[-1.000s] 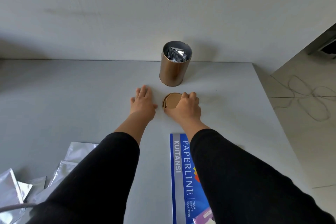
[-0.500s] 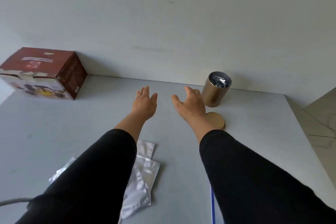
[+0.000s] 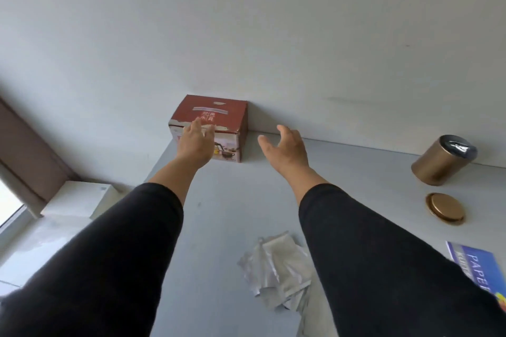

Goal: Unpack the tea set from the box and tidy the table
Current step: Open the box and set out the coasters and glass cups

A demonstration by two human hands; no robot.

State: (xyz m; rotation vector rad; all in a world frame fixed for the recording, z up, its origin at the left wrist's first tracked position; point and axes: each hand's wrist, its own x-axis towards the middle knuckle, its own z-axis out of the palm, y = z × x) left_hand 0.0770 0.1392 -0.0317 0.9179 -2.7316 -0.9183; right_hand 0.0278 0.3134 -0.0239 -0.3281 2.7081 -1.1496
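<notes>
Head view shows the dark red cardboard box [image 3: 216, 117] with pale printed lettering and a picture along its front, standing closed at the far left corner of the grey bench [image 3: 219, 213], its back against the white wall [image 3: 246, 22]. Both arms in black sleeves reach toward it. Left hand [image 3: 195, 142] overlaps the box's front face in the picture, fingers loosely spread and holding nothing; whether it actually touches the cardboard cannot be told. Right hand [image 3: 287, 148] hangs in the air just to the right of the box, apart from it, palm turned inward with thumb and fingers splayed, also empty. Nearer the camera, between the two forearms, a loose heap of crumpled silver foil sachets [image 3: 276, 268] lies on the bench. Far to the right stands a bronze-coloured cylindrical metal canister [image 3: 438, 167], open at the top with shiny dark wrapping visible inside, and its round bronze lid [image 3: 445, 208] lies flat on the bench just in front of it, not touching. At the right edge a blue paper packet [image 3: 482, 268] with white lettering is partly cut off. Off the bench to the left sits a white rectangular box [image 3: 79, 197] beside a window frame [image 3: 13, 213].
</notes>
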